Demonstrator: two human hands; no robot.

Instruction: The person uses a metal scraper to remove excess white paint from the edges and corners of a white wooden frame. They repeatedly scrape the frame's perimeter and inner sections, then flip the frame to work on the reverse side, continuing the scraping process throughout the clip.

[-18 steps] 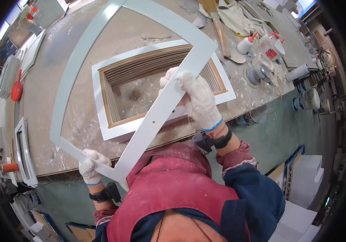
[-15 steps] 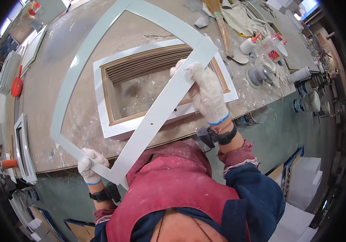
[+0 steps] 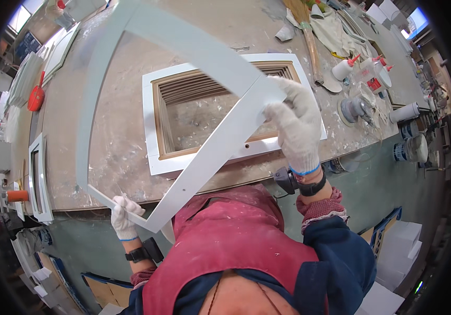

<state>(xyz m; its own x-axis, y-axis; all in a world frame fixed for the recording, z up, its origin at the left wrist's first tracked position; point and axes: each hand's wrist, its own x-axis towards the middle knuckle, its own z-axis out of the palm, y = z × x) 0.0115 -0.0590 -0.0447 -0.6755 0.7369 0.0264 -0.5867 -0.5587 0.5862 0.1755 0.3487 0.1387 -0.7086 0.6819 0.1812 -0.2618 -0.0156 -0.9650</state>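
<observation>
Both my hands wear white knit gloves and hold up one flat white frame (image 3: pixel 196 170), tilted above the worktable. My left hand (image 3: pixel 126 216) is closed on its short lower-left side. Near the right-hand corner, my right hand (image 3: pixel 296 123) grips the frame with thumb and fingers on either side of the edge. Behind it, a stack of similar white frames (image 3: pixel 154 118) lies on the table, with brown inner edges showing in layers. The held frame covers part of this stack. Its far corner is blurred at the top of the view.
The stained worktable (image 3: pixel 68 157) carries a hand broom (image 3: pixel 309 47), white glue bottles with red tips (image 3: pixel 343 69) and a grey sander-like tool (image 3: pixel 352 110) at right. At left are a red dustpan-like tool (image 3: pixel 36 98), a smaller white frame (image 3: pixel 40 184) and stacked panels (image 3: pixel 25 79).
The held frame has turned and tilted, its far corner shifting left. My right hand has moved right and now grips around the corner's outer edge. The rest of the scene has shifted slightly right.
</observation>
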